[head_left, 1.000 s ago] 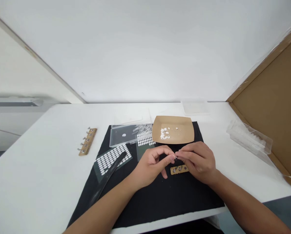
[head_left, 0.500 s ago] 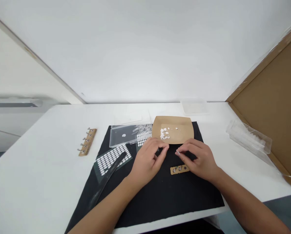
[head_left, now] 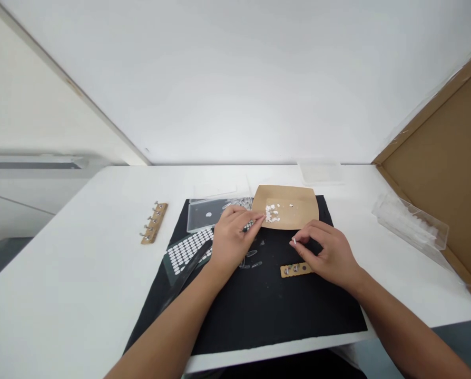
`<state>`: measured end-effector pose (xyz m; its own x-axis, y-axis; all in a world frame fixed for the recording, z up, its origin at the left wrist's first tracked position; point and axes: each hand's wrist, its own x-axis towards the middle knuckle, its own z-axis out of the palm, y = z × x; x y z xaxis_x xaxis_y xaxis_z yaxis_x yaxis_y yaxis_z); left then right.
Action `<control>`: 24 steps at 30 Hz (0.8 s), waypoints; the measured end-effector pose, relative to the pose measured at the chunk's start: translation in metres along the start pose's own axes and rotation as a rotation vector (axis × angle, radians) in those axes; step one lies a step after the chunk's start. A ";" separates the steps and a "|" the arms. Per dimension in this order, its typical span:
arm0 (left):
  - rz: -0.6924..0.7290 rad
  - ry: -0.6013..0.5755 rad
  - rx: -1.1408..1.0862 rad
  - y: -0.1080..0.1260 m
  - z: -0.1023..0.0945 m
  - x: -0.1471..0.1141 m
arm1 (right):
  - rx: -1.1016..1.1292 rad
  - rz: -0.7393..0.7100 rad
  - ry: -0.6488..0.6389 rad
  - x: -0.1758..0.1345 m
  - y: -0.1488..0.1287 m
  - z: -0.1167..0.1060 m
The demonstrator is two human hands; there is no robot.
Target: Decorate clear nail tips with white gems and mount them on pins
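My left hand [head_left: 233, 239] is pinched closed over the front left part of a brown paper tray [head_left: 306, 210], beside the small white scraps [head_left: 272, 213] in it. What its fingertips hold, if anything, is too small to make out. Between the thumb and finger of my right hand [head_left: 328, 255] is a small silvery-white piece [head_left: 294, 240], held above the black cloth [head_left: 283, 310]. Just below that hand lies a short wooden strip [head_left: 296, 270] with small metal clips, its right end hidden by the hand. Several clear nail tips [head_left: 251, 253] lie on the cloth near my left hand.
Sheets of white oval stickers [head_left: 190, 247] and a black curved strip [head_left: 190, 267] lie left. Behind is a clear box [head_left: 206, 213] with clear nail tips. Another clip strip [head_left: 154, 223] sits far left; a clear container [head_left: 411, 221] and cardboard [head_left: 437, 126] stand right.
My left hand has moved up to the tray's edge, uncovering clear nail tips on the cloth. My right hand still pinches the small piece. The view has shifted slightly.
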<state>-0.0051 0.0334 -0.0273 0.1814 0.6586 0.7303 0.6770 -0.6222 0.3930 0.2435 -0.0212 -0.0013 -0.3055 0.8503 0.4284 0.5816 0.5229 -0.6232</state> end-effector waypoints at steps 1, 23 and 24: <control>-0.001 0.004 0.008 -0.001 0.001 0.000 | -0.002 0.006 -0.001 0.000 0.000 0.000; 0.256 -0.460 -0.327 0.033 -0.015 -0.004 | 0.133 0.084 -0.109 -0.013 0.002 -0.022; 0.263 -0.505 -0.336 0.036 -0.014 -0.007 | 0.148 0.082 -0.131 -0.019 0.003 -0.022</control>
<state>0.0078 0.0006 -0.0100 0.6776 0.5332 0.5065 0.3197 -0.8338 0.4501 0.2676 -0.0369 0.0038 -0.3626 0.8857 0.2899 0.4944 0.4466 -0.7458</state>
